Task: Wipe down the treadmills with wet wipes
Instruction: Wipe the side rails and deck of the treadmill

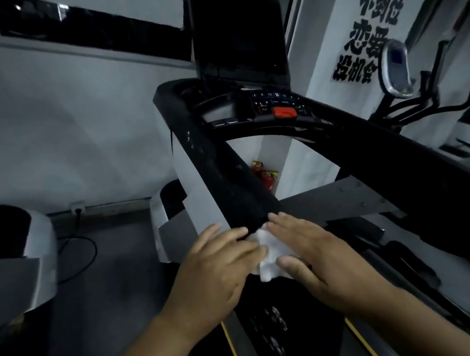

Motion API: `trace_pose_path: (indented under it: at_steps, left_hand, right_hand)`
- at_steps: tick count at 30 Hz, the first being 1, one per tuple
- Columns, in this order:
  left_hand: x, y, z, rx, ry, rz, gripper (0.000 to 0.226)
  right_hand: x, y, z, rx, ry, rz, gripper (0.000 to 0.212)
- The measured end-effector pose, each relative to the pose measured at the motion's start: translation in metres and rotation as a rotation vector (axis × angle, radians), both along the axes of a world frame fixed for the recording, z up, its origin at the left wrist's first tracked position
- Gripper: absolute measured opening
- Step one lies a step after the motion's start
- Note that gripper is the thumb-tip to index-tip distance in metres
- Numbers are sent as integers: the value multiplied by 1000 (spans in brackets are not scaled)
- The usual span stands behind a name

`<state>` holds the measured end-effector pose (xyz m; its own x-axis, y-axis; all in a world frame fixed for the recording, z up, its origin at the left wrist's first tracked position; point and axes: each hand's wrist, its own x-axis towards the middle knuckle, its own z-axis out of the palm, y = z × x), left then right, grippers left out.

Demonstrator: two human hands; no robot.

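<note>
The right hand lies with flat, straight fingers over the top of a crumpled white wet wipe, and its thumb presses up from below, so the soft wad is pinched between thumb and fingers. The left hand meets it from 9 o'clock, fingers nearly straight and relaxed, their tips resting on the wipe's near edge. Both hands and the wipe sit right at the blunt, rounded end of the treadmill's left handrail, touching it.

That rail is a thick matte black bar, scuffed and flecked with pale marks, running away toward 11 o'clock up to the console. On the console, at 12 o'clock, sit rows of small keys and a glossy red stop button; above them rises a dark, rectangular screen. The right handrail sweeps off toward 3 o'clock, broad and smooth.

Below the hands, at 6 o'clock, the black belt is edged by a thin yellow line. Between the rails, red fire extinguishers stand against the pale wall. At 9 o'clock is a neighbouring machine's curved silver-and-black housing; at 1 o'clock, bold black lettering on the wall.
</note>
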<state>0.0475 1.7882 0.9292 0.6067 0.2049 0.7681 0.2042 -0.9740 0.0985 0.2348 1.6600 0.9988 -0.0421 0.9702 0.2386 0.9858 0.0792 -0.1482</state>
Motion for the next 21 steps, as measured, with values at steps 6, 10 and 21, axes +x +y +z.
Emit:
trace_pose_path:
  at_steps: [6, 10, 21]
  left_hand:
    - [19, -43, 18, -605, -202, -47, 61]
    - [35, -63, 20, -661, -63, -27, 66]
    - [53, -150, -80, -927, -526, 264, 24]
  right_hand:
    - [0, 1, -2, -18, 162, -14, 75]
    - [2, -13, -3, -55, 190, -6, 86]
    - [12, -35, -18, -16, 208, 127, 69]
